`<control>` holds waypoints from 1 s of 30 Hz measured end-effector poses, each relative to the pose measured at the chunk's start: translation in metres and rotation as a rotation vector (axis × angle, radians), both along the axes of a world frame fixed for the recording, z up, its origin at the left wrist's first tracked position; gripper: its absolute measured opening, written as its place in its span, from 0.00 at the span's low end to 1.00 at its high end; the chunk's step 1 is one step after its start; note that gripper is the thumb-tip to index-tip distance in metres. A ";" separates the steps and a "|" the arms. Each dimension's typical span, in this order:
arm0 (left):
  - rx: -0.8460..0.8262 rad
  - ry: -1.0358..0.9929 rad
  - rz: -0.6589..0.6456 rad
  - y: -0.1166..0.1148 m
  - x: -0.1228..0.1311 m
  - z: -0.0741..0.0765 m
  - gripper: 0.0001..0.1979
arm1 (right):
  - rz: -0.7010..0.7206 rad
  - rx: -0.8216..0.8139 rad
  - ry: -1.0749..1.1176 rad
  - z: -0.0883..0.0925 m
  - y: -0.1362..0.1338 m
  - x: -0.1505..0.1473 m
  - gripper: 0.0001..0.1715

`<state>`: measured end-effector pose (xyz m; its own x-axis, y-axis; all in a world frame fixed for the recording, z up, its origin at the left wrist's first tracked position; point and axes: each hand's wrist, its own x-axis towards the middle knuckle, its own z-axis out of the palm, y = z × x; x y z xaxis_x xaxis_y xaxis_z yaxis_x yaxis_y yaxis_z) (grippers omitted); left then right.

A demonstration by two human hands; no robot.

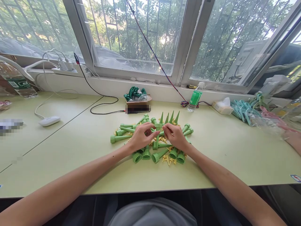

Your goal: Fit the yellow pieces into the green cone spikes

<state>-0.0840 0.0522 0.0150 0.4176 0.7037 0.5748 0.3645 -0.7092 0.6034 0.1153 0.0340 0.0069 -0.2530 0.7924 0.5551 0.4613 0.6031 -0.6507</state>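
Note:
A green plastic plant watering spike (158, 126) hangs between my two hands, its wide ribbed cap up and its narrow end down. My left hand (142, 136) is closed on it near the cap, thumb and fingers pinching from the left. Close to the right side of the cap, my right hand (175, 135) has its fingertips pressed together; whatever they hold is too small to make out. Around and beneath both hands lie several more green spikes (161, 154) and small yellow valve pieces (172, 161). Behind them, several spikes (171, 117) stand point up.
Behind the pile sits a small cardboard box (138, 99) with green wrapping. A water bottle (195, 97) and a tissue pack (223, 106) stand by the window. Teal hangers (243, 111) lie at right, near another person's hand (293, 139). A white device (50, 121) rests left.

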 end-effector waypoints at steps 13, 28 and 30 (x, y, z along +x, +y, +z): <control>0.019 -0.035 -0.021 0.000 0.000 -0.002 0.12 | 0.002 -0.037 0.001 0.001 -0.002 -0.002 0.22; 0.051 -0.053 -0.078 0.003 -0.001 -0.007 0.09 | 0.016 -0.084 0.029 0.001 -0.003 -0.002 0.21; 0.057 -0.059 -0.089 0.003 -0.001 -0.008 0.10 | 0.024 -0.092 0.036 0.002 -0.003 -0.002 0.21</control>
